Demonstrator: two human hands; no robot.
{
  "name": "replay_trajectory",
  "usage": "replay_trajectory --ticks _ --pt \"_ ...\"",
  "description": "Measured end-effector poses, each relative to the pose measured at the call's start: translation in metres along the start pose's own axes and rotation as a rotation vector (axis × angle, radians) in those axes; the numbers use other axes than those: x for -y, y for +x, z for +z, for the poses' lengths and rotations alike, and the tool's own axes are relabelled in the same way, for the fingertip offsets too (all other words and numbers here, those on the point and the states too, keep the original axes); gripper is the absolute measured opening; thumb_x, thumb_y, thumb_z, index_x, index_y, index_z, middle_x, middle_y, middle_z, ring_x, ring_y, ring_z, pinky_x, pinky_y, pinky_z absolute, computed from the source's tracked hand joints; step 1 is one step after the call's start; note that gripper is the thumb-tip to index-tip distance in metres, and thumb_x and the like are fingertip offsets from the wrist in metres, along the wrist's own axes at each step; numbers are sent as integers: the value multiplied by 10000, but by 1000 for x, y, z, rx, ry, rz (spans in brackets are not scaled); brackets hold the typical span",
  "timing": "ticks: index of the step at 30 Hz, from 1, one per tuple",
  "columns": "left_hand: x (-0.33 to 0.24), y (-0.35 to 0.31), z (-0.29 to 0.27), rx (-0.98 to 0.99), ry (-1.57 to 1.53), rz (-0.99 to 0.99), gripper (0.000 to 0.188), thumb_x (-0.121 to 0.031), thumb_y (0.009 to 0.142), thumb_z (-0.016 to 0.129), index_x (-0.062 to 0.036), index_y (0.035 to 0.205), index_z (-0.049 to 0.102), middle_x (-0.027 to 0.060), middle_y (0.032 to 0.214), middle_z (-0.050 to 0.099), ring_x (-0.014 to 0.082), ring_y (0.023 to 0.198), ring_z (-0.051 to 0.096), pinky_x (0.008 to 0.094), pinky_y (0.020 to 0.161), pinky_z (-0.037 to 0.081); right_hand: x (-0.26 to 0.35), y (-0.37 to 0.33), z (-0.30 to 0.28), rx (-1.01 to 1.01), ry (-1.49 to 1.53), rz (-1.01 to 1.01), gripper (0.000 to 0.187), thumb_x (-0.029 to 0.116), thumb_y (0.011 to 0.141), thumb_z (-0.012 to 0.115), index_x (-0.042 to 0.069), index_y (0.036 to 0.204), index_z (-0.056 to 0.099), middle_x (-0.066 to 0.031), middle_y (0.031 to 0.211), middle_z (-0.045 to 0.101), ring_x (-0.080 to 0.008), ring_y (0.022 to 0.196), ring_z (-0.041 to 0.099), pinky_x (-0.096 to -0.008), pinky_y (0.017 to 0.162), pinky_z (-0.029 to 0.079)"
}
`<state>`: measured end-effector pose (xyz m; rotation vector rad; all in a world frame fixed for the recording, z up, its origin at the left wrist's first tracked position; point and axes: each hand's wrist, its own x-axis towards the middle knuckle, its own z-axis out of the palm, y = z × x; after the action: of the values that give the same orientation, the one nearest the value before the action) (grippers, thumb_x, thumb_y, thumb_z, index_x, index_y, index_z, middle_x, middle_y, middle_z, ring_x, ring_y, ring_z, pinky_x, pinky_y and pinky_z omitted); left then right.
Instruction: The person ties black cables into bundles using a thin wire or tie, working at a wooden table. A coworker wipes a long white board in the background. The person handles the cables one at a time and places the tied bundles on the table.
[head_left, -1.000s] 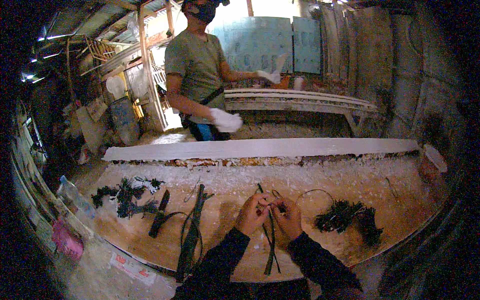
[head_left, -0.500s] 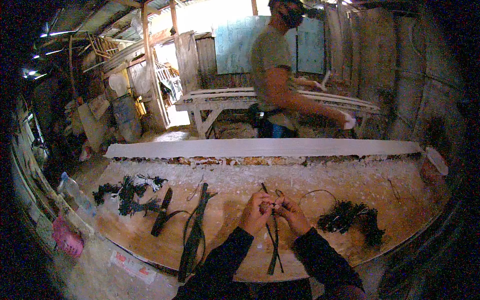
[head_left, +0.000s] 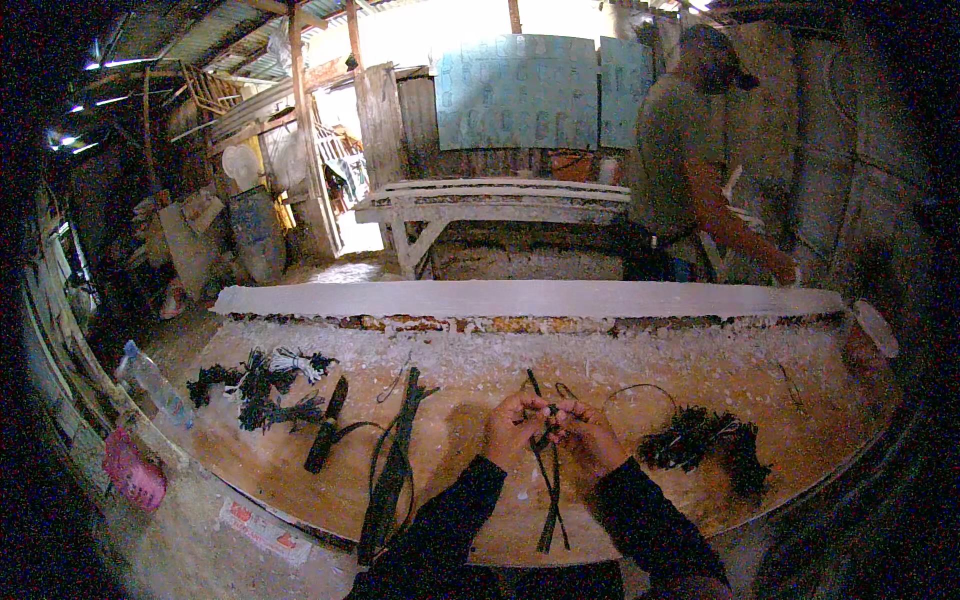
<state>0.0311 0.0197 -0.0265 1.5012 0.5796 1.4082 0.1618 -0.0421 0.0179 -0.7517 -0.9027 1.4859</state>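
My left hand point(head_left: 512, 428) and my right hand point(head_left: 590, 434) meet over the wooden board, fingertips pinched together on thin dark strips point(head_left: 546, 490). Two strip ends hang crossed toward me, and another end sticks up beyond my left fingers. What the fingertips do at the join is too small to make out. Left of my hands lies a bundle of long dark strips point(head_left: 390, 470). A dark knife-shaped object point(head_left: 326, 428) rests beside it. Bunches of short black strands lie at the left point(head_left: 265, 390) and a black bunch point(head_left: 705, 440) lies right of my right hand.
A long white ledge point(head_left: 530, 297) runs along the board's far side. A clear plastic bottle point(head_left: 155, 385) and a pink basket point(head_left: 134, 470) are at the left. Beyond, a person point(head_left: 690, 150) reaches down near the ledge's right end, beside a white-topped bench point(head_left: 500, 205).
The person beyond the ledge has moved to the right, bending lower. My hands stay nearly in place, with small shifts of the fingers on the strips.
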Motion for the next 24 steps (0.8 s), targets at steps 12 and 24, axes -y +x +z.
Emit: replay_trajectory --ticks 12,24 --pt "-19 -2 -3 55 85 -18 135 -40 771 599 -32 905 603 33 857 612 101 774 576 233 632 471 -7 7 -15 37 63 49 120 105 794 580 89 909 546 -1 832 582 -90 715 535 -243 652 452" --pt "-18 -2 -9 119 27 -193 191 -111 784 611 -36 958 598 23 823 621 79 679 558 206 564 452 -3 4 -8 -18 -96 -53 83 74 772 602 96 810 532 -14 800 606 -102 738 566 -235 643 440"
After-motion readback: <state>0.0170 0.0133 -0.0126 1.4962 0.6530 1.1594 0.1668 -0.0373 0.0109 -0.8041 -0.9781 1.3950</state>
